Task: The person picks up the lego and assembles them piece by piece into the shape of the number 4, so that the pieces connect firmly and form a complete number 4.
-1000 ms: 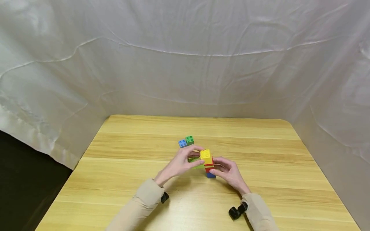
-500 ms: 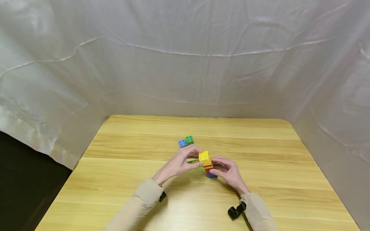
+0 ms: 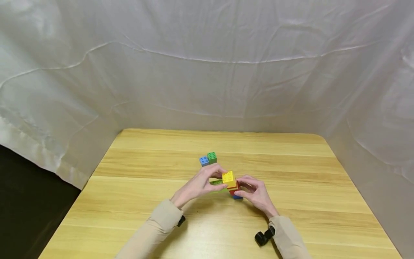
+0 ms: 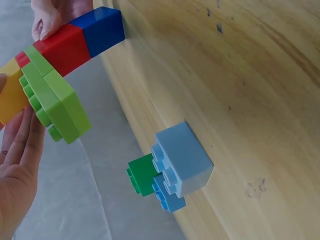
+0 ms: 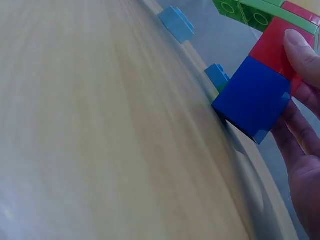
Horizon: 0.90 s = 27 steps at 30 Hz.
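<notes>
A stack of toy building bricks leans slightly left between both hands. From the bottom it has a dark blue brick [image 4: 104,31], a red brick [image 4: 67,49], lime green bricks [image 4: 57,100] jutting to the left side, a thin strip of red, and a yellow brick [image 3: 228,179] on top. My left hand [image 3: 204,182] pinches the yellow brick between thumb and fingers. Around the red brick, the thumb and fingers of my right hand [image 3: 255,195] hold the lower stack. In the right wrist view the dark blue brick's lower edge is close over the table, tilted.
Beyond the left hand, a blue brick [image 3: 204,160] and a green brick [image 3: 212,157] stand side by side on the wooden table [image 3: 291,162]. A larger light blue brick [image 4: 185,157] appears near them in the left wrist view. Pale curtains [image 3: 226,90] surround the table.
The yellow brick has moved down and a little left with the left hand. The stack now leans left, its dark blue base shifted slightly right. The right hand has hardly moved.
</notes>
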Each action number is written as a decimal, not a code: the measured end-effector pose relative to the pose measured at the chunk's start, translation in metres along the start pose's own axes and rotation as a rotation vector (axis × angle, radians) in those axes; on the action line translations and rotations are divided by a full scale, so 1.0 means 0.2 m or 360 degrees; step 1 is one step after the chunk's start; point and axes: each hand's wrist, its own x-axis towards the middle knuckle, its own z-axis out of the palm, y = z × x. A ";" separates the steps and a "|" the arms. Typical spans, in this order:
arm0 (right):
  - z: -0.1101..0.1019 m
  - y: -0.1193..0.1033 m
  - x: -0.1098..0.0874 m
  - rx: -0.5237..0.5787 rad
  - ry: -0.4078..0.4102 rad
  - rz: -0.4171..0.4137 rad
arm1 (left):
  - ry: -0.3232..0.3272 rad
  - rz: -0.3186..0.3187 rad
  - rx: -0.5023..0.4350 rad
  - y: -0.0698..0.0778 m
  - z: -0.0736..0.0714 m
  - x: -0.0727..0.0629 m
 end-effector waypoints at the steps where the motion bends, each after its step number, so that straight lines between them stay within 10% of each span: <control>1: 0.00 0.00 0.00 0.0000 -0.0005 -0.0002 | 0.0003 -0.0004 -0.0003 0.00 0.00 0.00; 27: -0.07 0.00 -0.02 0.0065 -0.0026 0.0177 | 0.0182 -0.0300 -0.0374 -0.11 -0.05 0.00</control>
